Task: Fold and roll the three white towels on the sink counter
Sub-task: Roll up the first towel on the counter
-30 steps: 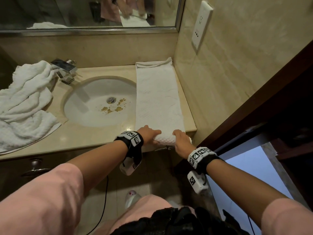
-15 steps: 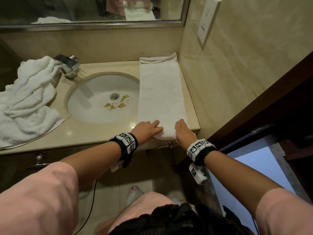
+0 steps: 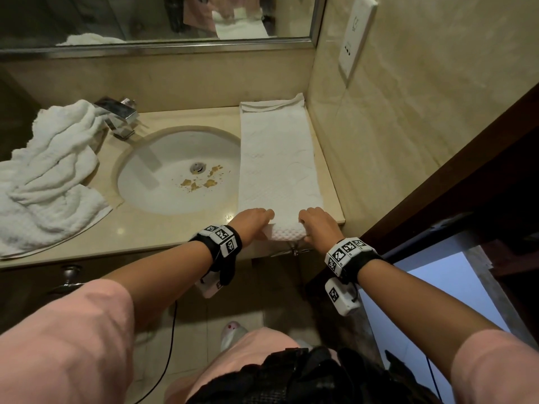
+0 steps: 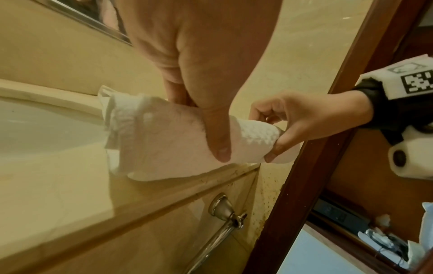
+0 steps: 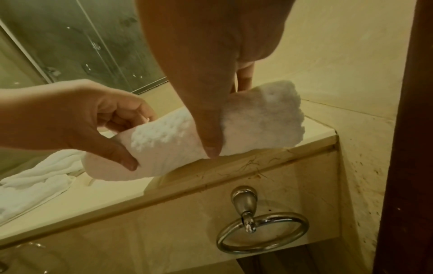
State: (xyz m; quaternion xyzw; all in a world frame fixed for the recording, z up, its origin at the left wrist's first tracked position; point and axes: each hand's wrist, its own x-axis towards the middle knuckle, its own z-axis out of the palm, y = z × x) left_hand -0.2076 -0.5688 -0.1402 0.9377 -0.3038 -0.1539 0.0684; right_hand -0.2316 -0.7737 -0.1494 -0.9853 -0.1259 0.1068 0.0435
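A white towel (image 3: 277,158), folded into a long narrow strip, lies on the counter (image 3: 175,228) right of the sink, running from the back wall to the front edge. Its near end is rolled up into a short roll (image 3: 287,235) (image 4: 178,137) (image 5: 234,128). My left hand (image 3: 253,221) grips the roll's left end, thumb underneath and fingers curled over it (image 5: 100,122). My right hand (image 3: 319,225) grips the right end the same way (image 4: 295,118). A heap of crumpled white towels (image 3: 49,176) lies on the counter left of the sink.
The oval basin (image 3: 178,170) has brown stains near its drain. A chrome faucet (image 3: 119,115) stands behind it. A tiled wall (image 3: 379,141) bounds the counter on the right. A towel ring (image 5: 262,233) hangs below the counter's front edge, beside a dark wooden door frame (image 3: 452,176).
Both hands have curled back over the rolled end and grip it, after lying flatter on the towel half a second ago. The roll has stayed at the front edge.
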